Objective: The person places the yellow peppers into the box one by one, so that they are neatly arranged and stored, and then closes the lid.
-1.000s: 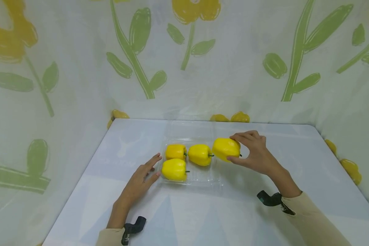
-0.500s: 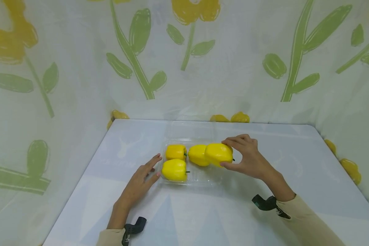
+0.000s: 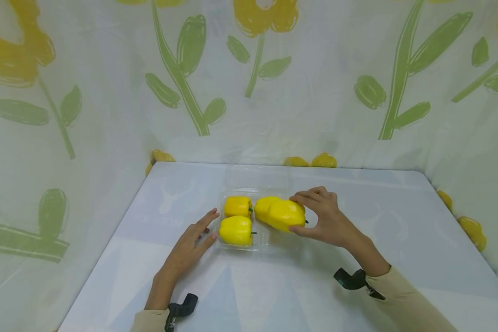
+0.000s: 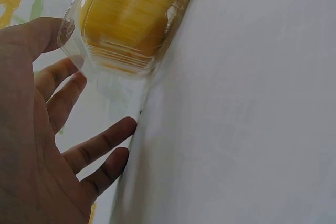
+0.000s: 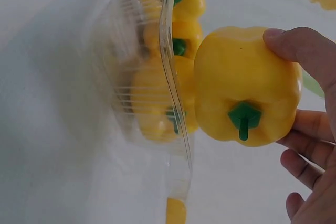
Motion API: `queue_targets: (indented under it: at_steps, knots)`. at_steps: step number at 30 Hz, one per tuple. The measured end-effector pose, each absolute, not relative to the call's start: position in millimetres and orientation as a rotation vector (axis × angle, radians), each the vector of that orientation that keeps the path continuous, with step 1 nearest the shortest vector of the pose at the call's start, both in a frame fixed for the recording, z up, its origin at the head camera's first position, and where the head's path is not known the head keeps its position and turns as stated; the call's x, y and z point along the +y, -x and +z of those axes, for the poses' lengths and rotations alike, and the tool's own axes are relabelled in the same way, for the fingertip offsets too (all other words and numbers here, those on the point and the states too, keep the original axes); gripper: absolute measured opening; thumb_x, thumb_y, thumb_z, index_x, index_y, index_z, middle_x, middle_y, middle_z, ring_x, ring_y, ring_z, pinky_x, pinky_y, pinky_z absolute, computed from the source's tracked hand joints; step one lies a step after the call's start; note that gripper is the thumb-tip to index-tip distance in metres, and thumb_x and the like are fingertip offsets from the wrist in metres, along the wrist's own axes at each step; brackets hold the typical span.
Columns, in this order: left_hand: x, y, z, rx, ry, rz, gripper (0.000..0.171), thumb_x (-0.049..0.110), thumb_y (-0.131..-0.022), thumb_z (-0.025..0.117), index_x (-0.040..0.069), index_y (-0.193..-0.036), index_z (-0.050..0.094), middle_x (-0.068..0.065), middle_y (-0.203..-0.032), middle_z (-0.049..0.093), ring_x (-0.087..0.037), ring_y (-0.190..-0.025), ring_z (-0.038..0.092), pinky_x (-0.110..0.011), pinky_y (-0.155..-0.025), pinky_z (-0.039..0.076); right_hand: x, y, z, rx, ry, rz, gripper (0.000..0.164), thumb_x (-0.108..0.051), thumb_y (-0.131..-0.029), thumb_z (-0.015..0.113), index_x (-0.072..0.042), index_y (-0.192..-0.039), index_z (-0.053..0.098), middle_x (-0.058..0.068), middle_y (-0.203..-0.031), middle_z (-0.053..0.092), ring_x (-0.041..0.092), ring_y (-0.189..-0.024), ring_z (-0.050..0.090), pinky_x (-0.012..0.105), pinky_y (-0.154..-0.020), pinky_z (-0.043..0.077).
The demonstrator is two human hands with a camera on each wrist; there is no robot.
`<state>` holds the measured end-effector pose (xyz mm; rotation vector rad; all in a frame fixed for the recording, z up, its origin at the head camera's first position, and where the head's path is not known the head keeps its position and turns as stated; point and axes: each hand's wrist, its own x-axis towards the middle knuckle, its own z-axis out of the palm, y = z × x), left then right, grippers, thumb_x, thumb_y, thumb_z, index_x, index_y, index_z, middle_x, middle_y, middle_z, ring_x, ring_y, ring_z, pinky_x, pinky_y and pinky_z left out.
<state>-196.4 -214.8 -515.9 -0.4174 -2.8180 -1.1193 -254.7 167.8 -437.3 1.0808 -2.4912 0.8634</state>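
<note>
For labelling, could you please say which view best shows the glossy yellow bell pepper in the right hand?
The right wrist view: the pepper appears large, green stem facing the camera. The head view shows it smaller; the left wrist doesn't.

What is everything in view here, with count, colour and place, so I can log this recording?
Held pepper: 1, yellow with green stem, above the container's right part
Peppers in the container: 3, yellow with green stems, two along its left side, one right of the far one
Container: 1, clear, on the table
Lid: 1, clear, open at the container's far side
Table: 1, pale with faint blue shapes, under everything
Backdrop: white, printed with yellow flowers and green leaves, around the table
Wrist devices: 2, black, one per wrist
Sleeves: 2, beige, on the forearms
Left hand: 1, touching the container's left edge
Right hand: 1, gripping the held pepper
</note>
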Motion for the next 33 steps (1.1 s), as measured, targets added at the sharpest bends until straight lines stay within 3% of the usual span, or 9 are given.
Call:
queue_targets:
  at_steps: [8,33]
  knots:
    - [-215.3,197.0,-515.3,-2.817,0.414,-1.12,0.058,0.049,-0.102,0.052,0.035,-0.156,0.035,0.02,-0.159,0.029,-0.018,-0.116,0.053,-0.052,-0.097,0.043,159.4,253.5,-440.6,-2.48,-1.123,0.867,0.066,-0.037,-0.072,0.09,-0.013,-0.129,0.066,0.0,-0.128,0.063,0.02,-0.114,0.044,0.047,-0.081,0.024]
    - [-215.6,197.3,-516.1,-2.839,0.396,-1.104,0.058,0.053,-0.101,0.05,0.042,-0.156,0.032,0.022,-0.159,0.027,-0.017,-0.118,0.053,-0.054,-0.1,0.042,148.1,244.8,-456.4,-2.546,-1.149,0.787,0.069,-0.043,-0.074,0.088,-0.013,-0.131,0.065,0.003,-0.133,0.062,0.02,-0.114,0.045,0.045,-0.083,0.026]
